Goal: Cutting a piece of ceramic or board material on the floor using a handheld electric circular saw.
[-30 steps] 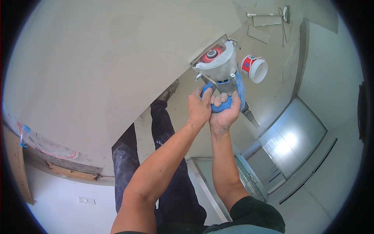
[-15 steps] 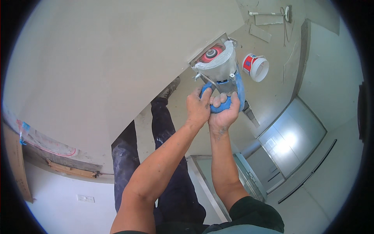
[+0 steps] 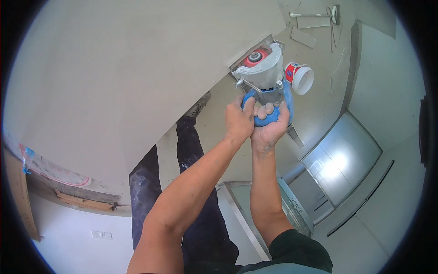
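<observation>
At the edge of a large pale grey panel [image 3: 109,68] is a hand-held power cutter [image 3: 264,71] with a blue body, a dusty silver guard and a red disc around a metal hub. Its metal base plate lies along the panel's slanting edge. My right hand [image 3: 272,125] wraps round the blue handle, fingers curled over it. Pressed in beside it, my left hand [image 3: 239,119] grips the handle's left side, thumb up along the blue casing. Whether the disc is spinning, I cannot tell. Dust coats both hands.
A white and red bucket [image 3: 302,81] stands just right of the cutter. Offcut strips [image 3: 303,37] and a white-handled tool [image 3: 315,15] lie on the floor farther off. My shoe [image 3: 199,105] is beneath the panel edge. A glass-panelled frame [image 3: 242,196] stands nearer me.
The cutter has slid slightly to the right and away along the panel's edge, with both hands moving along on it. The grip looks unchanged.
</observation>
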A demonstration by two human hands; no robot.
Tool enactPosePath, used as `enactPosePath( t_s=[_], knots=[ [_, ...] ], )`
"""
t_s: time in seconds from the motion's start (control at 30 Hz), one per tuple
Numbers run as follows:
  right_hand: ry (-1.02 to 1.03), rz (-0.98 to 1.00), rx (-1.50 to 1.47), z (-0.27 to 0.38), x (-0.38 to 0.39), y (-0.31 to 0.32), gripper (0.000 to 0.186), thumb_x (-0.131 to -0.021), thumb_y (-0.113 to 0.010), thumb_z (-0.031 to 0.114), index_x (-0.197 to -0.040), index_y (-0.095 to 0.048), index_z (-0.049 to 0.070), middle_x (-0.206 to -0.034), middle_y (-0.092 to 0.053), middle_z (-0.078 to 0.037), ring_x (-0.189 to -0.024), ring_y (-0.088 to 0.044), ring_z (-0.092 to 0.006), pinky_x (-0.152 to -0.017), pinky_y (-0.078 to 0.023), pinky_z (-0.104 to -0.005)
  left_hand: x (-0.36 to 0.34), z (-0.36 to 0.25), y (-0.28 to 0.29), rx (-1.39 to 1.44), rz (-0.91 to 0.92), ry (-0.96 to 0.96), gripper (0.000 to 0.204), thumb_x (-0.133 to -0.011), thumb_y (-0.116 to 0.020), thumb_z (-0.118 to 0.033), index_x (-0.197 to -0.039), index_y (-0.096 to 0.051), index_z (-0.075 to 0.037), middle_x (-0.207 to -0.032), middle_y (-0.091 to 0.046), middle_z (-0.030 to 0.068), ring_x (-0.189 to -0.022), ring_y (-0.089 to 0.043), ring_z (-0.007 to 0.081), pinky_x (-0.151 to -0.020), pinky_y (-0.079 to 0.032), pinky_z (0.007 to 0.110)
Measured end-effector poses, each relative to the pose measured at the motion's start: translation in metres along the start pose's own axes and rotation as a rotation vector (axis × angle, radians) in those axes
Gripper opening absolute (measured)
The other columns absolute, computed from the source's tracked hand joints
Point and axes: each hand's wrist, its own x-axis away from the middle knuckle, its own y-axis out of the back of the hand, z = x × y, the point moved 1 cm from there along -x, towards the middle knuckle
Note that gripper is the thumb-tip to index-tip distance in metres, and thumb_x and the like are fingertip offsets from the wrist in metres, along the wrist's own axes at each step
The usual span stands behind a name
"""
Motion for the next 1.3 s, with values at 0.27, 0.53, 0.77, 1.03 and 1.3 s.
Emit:
enactPosePath(
  t_s=[0.27, 0.53, 0.77, 1.03, 1.3],
  knots=[
    [0.005, -0.015, 0.027, 0.0001, 0.0023, -0.0007, 0.025, -0.097, -0.048, 0.031, -0.083, -0.047, 0.011, -0.066, -0.045, 0.000, -0.054, -0.044, -0.0152, -0.056, -0.042, -0.0342, 0.0030, -0.0031, 0.0015, 0.049, 0.025, 0.064, 0.034, -0.089, -0.059, -0.024, -0.102, -0.066, 0.006, -0.076, -0.065, 0.0258, -0.069, -0.064, 0.0343, -0.068, -0.049, 0.042],
    [-0.017, 0.008, 0.025, -0.0002, 0.0000, 0.0020, 0.024, -0.097, -0.048, 0.032, -0.085, -0.047, 0.012, -0.066, -0.046, -0.001, -0.054, -0.045, -0.0149, -0.057, -0.043, -0.0347, 0.0011, 0.0032, -0.0003, 0.044, 0.020, 0.065, 0.034, -0.089, -0.059, -0.023, -0.104, -0.066, 0.006, -0.077, -0.065, 0.0243, -0.069, -0.065, 0.0308, -0.069, -0.050, 0.040],
    [-0.019, 0.011, 0.007, 0.0000, -0.0008, 0.0053, 0.023, -0.097, -0.048, 0.032, -0.088, -0.047, 0.011, -0.067, -0.047, -0.001, -0.055, -0.046, -0.0150, -0.057, -0.044, -0.0342, 0.0025, -0.0006, -0.0012, 0.070, 0.023, 0.056, 0.033, -0.089, -0.058, -0.021, -0.106, -0.066, 0.006, -0.079, -0.066, 0.0242, -0.071, -0.065, 0.0280, -0.070, -0.050, 0.039],
    [-0.021, -0.001, 0.019, -0.0001, 0.0005, 0.0017, 0.021, -0.097, -0.048, 0.031, -0.091, -0.049, 0.011, -0.067, -0.047, -0.001, -0.054, -0.046, -0.0148, -0.057, -0.045, -0.0346, 0.0021, -0.0049, 0.0011, 0.038, 0.042, 0.095, 0.035, -0.091, -0.059, -0.021, -0.106, -0.064, 0.011, -0.081, -0.066, 0.0125, -0.074, -0.056, 0.0132, -0.070, -0.049, 0.032],
    [-0.031, 0.015, 0.023, -0.0001, 0.0002, 0.0034, 0.022, -0.097, -0.048, 0.033, -0.087, -0.046, 0.013, -0.067, -0.047, -0.001, -0.056, -0.045, -0.0148, -0.060, -0.044, -0.0345, 0.0018, -0.0019, -0.0001, 0.044, 0.053, 0.093, 0.034, -0.092, -0.058, -0.020, -0.107, -0.064, 0.010, -0.083, -0.067, 0.0123, -0.076, -0.056, 0.0126, -0.071, -0.049, 0.031]
  ],
)
